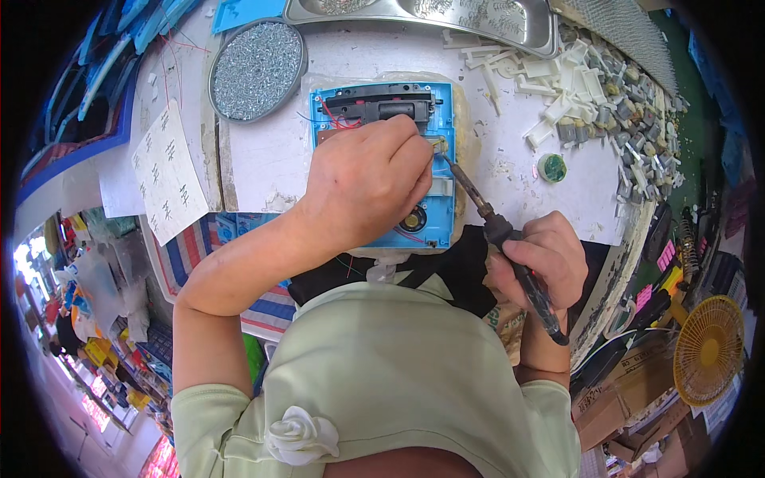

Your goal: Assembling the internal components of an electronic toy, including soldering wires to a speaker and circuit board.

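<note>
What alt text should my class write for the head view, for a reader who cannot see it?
A person's right hand holds a soldering iron pointed at an open blue casing, while the left hand reaches over it. Nearby are a dish of metal bits, a paper and white plastic pieces.

The head camera is looking down from the person's own head, standing upright and unmirrored, so the person's left is falling at the left. The pale green shirt (pixel 382 358) is filling the lower middle at close range, while the blue case (pixel 444 209) is lying just above centre on the worktop (pixel 263 163), farther off. The wide fisheye is bending straight edges toward a dark round border.
</note>
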Demonstrator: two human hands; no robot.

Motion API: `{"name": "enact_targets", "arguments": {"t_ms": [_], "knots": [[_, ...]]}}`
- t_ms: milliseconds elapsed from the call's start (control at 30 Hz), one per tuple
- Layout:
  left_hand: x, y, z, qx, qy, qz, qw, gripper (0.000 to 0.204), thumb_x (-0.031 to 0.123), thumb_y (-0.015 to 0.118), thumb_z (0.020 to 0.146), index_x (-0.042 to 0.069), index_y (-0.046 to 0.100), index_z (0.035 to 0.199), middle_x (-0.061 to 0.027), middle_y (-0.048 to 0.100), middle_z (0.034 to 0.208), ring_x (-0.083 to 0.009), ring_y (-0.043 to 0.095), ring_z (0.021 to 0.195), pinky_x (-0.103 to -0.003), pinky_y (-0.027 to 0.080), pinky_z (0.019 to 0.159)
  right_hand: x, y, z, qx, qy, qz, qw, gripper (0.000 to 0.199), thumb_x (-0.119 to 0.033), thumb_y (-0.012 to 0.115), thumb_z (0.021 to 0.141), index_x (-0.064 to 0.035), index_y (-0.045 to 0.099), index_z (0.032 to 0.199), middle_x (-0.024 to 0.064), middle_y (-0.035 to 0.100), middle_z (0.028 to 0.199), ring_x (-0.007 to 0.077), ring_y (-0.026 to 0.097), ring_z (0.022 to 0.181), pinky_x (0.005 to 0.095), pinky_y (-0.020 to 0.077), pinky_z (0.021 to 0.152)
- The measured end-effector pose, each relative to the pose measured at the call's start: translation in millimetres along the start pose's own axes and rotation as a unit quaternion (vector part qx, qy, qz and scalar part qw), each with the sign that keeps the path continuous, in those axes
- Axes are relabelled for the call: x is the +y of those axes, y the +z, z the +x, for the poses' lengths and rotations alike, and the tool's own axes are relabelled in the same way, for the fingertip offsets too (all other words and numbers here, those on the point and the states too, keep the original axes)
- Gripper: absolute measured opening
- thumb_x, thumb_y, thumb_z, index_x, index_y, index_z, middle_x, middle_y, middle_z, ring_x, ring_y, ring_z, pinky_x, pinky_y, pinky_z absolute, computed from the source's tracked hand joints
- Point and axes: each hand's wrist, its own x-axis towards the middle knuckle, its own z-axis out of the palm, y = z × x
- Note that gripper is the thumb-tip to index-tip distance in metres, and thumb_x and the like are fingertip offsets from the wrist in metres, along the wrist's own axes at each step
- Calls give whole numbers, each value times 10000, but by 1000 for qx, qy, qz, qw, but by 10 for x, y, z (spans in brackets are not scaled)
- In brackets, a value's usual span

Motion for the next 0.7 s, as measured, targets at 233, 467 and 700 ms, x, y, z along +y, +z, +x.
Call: {"name": "enact_targets", "arguments": {"t_ms": [233,467,700], "knots": [[1,-9,-3,-4,3,6,1000,203,31,772,722,80,637,865,-55,610,824,-252,625,669,-340,510,568,29,-76,-43,2,1,-7,1000,291,4,778,742,-12,626,990,67,560,617,226,509,555,331,423,539],[4,-10,4,-4,6,14,1000,211,30,772,721,81,640,876,-53,612,828,-250,627,669,-341,511,567,35,-43,-34,34,9,3,999,321,11,814,682,-50,665,960,41,543,613,218,491,542,301,397,509],[17,-30,13,-6,8,22,1000,215,30,774,723,83,651,891,-47,616,837,-246,632,671,-340,514,567,42,-54,-37,41,3,-2,999,317,6,811,685,-49,661,958,43,536,608,217,487,538,302,391,504]]}}
